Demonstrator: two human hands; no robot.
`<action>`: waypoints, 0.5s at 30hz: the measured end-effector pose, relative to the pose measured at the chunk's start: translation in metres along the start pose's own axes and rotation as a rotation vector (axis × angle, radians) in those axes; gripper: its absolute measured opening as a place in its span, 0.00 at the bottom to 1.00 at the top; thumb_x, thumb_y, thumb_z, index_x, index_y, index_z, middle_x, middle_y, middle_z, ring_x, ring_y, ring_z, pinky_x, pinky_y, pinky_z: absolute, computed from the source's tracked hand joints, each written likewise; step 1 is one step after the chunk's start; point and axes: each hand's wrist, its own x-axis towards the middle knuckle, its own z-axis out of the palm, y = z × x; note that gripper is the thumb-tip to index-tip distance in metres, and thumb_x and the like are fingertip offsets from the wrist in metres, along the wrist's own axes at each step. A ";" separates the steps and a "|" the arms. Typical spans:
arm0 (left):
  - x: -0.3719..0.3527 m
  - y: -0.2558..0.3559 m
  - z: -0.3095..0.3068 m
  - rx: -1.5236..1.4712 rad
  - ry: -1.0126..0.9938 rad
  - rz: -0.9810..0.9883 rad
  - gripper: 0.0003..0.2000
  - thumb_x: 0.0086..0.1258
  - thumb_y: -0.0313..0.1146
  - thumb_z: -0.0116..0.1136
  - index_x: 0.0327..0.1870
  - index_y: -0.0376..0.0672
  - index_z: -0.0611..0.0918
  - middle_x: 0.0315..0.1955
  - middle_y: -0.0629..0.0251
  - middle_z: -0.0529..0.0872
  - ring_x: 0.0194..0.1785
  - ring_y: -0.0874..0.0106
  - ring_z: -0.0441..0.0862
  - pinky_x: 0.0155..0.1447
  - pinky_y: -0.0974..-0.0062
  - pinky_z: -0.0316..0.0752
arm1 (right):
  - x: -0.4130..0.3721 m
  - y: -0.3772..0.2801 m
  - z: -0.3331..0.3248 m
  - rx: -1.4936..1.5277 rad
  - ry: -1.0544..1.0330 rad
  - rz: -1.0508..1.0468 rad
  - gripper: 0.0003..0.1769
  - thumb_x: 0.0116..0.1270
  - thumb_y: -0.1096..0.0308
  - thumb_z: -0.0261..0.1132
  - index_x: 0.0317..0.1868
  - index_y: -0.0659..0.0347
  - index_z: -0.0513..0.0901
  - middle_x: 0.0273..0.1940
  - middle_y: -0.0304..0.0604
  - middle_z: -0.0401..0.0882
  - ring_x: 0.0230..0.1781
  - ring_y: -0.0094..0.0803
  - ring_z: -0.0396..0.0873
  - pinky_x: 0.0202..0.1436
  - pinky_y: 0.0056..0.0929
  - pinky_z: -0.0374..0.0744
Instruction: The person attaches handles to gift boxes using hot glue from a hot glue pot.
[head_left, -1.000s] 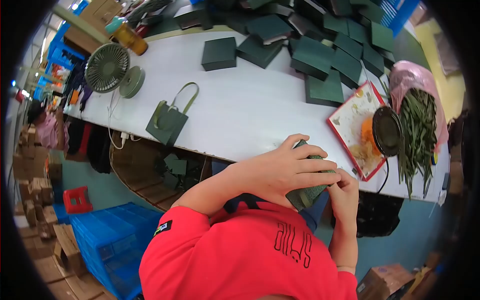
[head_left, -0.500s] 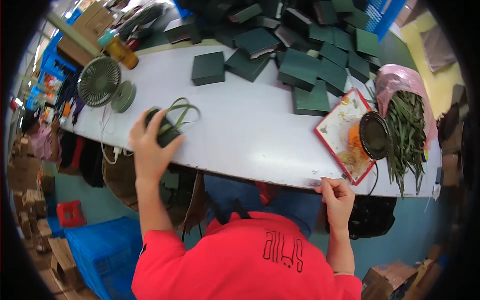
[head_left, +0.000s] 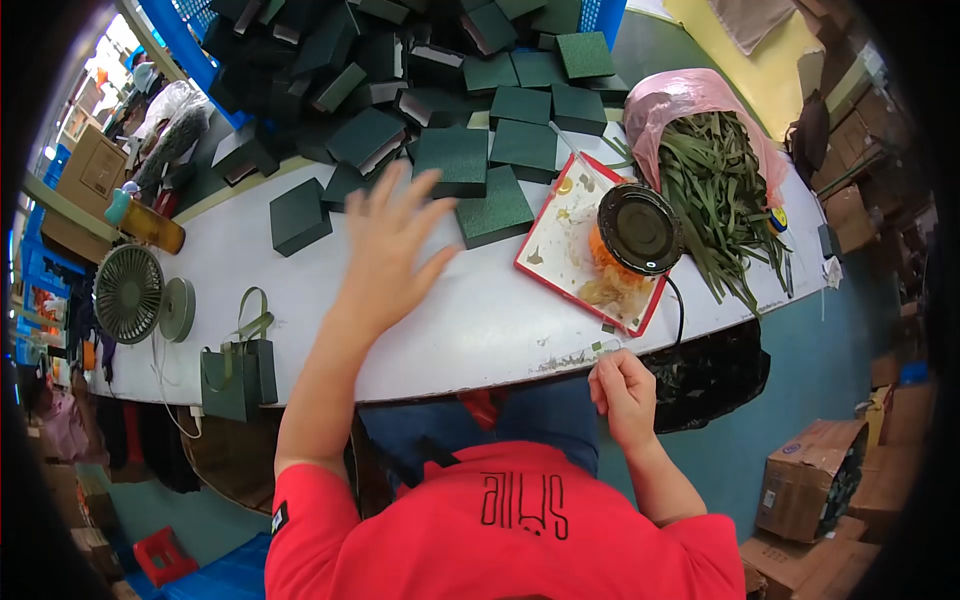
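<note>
My left hand is over the table with its fingers spread, blurred by motion, and nothing shows in it. It is nearest to the heap's front dark green boxes. A dark green box with a ribbon loop stands near the table's front edge, to the left of my left forearm. My right hand is closed at the front edge, below the red-rimmed white tray. Whatever its fingers may hold is too small or hidden to name.
On the tray stands an orange pot with a black round top. Green ribbon strips spill from a pink plastic bag on the right. A fan and an amber bottle are on the left. Cardboard boxes stand on the floor.
My left hand has let go of the ribboned box and moved right, toward the heap. That box now stands at the left. The camera view has shifted; my right hand stays closed.
</note>
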 end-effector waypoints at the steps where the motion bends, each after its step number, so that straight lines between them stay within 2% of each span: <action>1: 0.021 0.004 0.017 -0.055 -0.030 0.074 0.25 0.63 0.39 0.67 0.63 0.48 0.78 0.71 0.61 0.69 0.78 0.54 0.56 0.76 0.40 0.47 | -0.002 0.000 -0.002 0.013 -0.004 -0.002 0.09 0.75 0.69 0.60 0.37 0.65 0.79 0.25 0.37 0.79 0.20 0.15 0.71 0.24 0.15 0.69; 2: 0.038 0.006 0.034 -0.110 -0.062 0.148 0.24 0.65 0.40 0.65 0.63 0.48 0.78 0.71 0.63 0.69 0.78 0.55 0.55 0.76 0.38 0.46 | -0.003 0.001 -0.002 0.037 0.009 -0.046 0.09 0.76 0.69 0.59 0.39 0.66 0.80 0.28 0.39 0.81 0.21 0.17 0.72 0.25 0.16 0.70; 4: 0.059 0.005 0.075 -0.090 -0.085 0.166 0.23 0.68 0.45 0.62 0.62 0.49 0.79 0.70 0.63 0.71 0.79 0.56 0.55 0.75 0.36 0.44 | -0.004 0.001 -0.001 0.082 0.032 -0.131 0.10 0.77 0.70 0.58 0.43 0.69 0.82 0.33 0.44 0.84 0.22 0.19 0.76 0.27 0.16 0.73; 8: 0.066 0.000 0.084 0.079 -0.140 0.150 0.26 0.70 0.55 0.56 0.62 0.50 0.80 0.68 0.64 0.74 0.79 0.57 0.54 0.75 0.33 0.40 | -0.007 -0.013 -0.019 -0.065 0.097 -0.060 0.12 0.75 0.73 0.60 0.53 0.70 0.83 0.44 0.50 0.87 0.28 0.23 0.82 0.32 0.17 0.78; 11: 0.050 -0.006 0.075 0.102 -0.140 0.071 0.27 0.69 0.57 0.56 0.63 0.50 0.80 0.66 0.64 0.77 0.78 0.57 0.55 0.75 0.33 0.39 | -0.008 -0.008 -0.041 -0.036 0.213 -0.031 0.09 0.71 0.77 0.63 0.49 0.69 0.84 0.40 0.48 0.88 0.28 0.22 0.83 0.32 0.17 0.78; 15: 0.015 -0.011 0.052 0.146 -0.114 -0.016 0.27 0.65 0.56 0.60 0.61 0.50 0.81 0.66 0.65 0.77 0.78 0.57 0.56 0.75 0.34 0.40 | -0.009 -0.002 -0.062 -0.009 0.350 -0.044 0.08 0.69 0.77 0.65 0.46 0.71 0.84 0.39 0.50 0.88 0.29 0.22 0.83 0.32 0.16 0.78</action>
